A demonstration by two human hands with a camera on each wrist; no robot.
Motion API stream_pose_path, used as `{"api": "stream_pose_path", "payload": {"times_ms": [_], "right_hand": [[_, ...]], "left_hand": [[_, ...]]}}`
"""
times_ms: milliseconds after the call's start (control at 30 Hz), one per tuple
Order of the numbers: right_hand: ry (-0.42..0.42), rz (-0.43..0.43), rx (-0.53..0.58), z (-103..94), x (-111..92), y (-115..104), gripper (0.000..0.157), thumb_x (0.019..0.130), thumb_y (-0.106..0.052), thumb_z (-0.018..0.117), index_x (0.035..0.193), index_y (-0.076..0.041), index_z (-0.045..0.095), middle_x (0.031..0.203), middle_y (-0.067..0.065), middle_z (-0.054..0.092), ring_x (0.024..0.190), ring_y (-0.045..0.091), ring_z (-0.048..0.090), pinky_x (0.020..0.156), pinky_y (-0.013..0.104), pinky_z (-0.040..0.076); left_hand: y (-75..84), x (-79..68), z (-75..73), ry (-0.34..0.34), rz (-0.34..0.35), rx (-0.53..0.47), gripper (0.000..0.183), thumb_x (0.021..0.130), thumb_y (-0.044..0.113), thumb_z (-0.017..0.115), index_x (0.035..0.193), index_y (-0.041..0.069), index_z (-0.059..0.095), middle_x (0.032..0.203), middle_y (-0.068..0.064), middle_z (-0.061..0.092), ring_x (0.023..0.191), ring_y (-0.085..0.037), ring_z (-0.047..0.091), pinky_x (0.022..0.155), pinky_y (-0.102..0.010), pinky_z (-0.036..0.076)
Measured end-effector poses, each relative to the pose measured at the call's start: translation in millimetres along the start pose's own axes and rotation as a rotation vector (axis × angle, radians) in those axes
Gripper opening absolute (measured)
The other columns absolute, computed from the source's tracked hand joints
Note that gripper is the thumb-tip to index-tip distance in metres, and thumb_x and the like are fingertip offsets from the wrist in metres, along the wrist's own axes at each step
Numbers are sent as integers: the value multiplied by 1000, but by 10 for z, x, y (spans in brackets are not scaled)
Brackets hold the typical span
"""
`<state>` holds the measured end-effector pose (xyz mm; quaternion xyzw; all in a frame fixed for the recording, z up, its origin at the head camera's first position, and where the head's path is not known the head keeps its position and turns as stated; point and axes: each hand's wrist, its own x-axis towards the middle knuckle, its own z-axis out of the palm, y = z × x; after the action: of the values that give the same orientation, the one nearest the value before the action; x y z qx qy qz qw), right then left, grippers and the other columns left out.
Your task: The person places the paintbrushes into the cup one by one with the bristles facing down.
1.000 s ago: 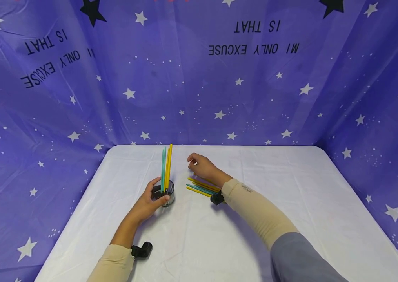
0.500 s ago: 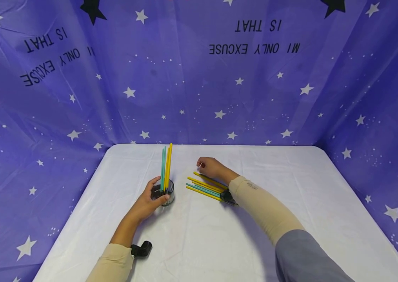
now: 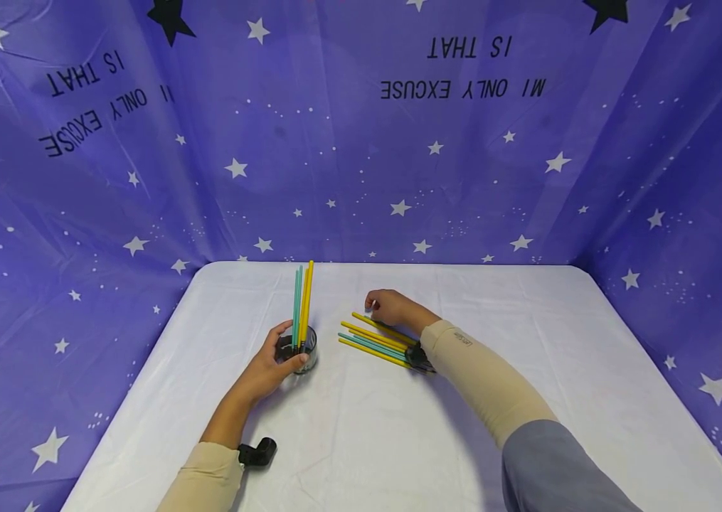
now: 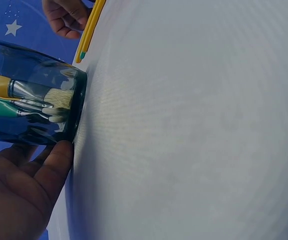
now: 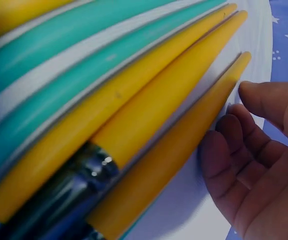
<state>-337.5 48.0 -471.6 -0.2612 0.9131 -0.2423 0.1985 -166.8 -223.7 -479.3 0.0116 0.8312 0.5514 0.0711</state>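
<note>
My left hand (image 3: pixel 267 370) grips a clear glass (image 3: pixel 311 360) standing on the table. Several paintbrushes (image 3: pixel 307 302) with yellow and teal handles lean in it; the left wrist view has their pale bristles (image 4: pixel 58 99) at the bottom. On the right, several more yellow and teal paintbrushes (image 3: pixel 367 346) lie side by side, handle ends to the left, bristle ends behind the right wrist. My right hand (image 3: pixel 393 307) is beside the farthest yellow brush (image 5: pixel 184 140). Its fingers are loosely curled and its thumb is apart from them, close to the handle's thin end.
A white cloth covers the table (image 3: pixel 361 441). Behind and at both sides hangs a purple curtain (image 3: pixel 348 142) with stars and lettering. Each wrist carries a black camera, the left one (image 3: pixel 259 453) low over the cloth.
My right hand has moved right and slightly toward me, back over the lying brushes. The farthest yellow brush has come into sight beside it. My left hand and the glass have stayed put.
</note>
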Motion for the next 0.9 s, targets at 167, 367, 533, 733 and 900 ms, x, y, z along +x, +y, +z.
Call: {"api": "stream_pose_path", "payload": {"times_ms": [167,367,533,733,900], "right_hand": [[-49,-1,5,-15,7,28,18,93,-2,62,110,-7,64,99,6,60,86,20,52,80,34,43],[-99,7,-3,-16,23,36,21,93,-2,64,112,-11,65,104,6,60,91,20,53,84,35,45],[-82,-5,0,-6,13,14,21,92,-1,65,110,-12,67,103,6,61,92,21,53,84,35,46],[-57,5,34,3,-6,11,20,92,0,65,108,-11,70,101,5,62,89,21,54,78,34,46],[-67,-4,10,-7,0,14,20,91,2,63,106,-11,69,99,4,61,88,20,53,79,33,46]], "left_hand": [[257,-138,-17,-15,3,-5,77,94,21,70,154,14,24,148,-31,38,140,-47,30,112,-64,18],[340,-181,-21,-20,-4,8,76,94,22,70,155,15,23,149,-31,37,141,-47,30,112,-64,18],[147,-72,-13,-9,-20,-11,79,94,24,71,155,18,22,151,-30,33,142,-47,26,112,-64,17],[-97,40,3,-5,-7,-3,81,93,27,72,156,22,20,150,-28,37,140,-45,32,111,-63,20],[-99,51,3,-7,7,-33,81,92,28,73,155,25,22,150,-26,38,140,-43,33,111,-63,21]]}}
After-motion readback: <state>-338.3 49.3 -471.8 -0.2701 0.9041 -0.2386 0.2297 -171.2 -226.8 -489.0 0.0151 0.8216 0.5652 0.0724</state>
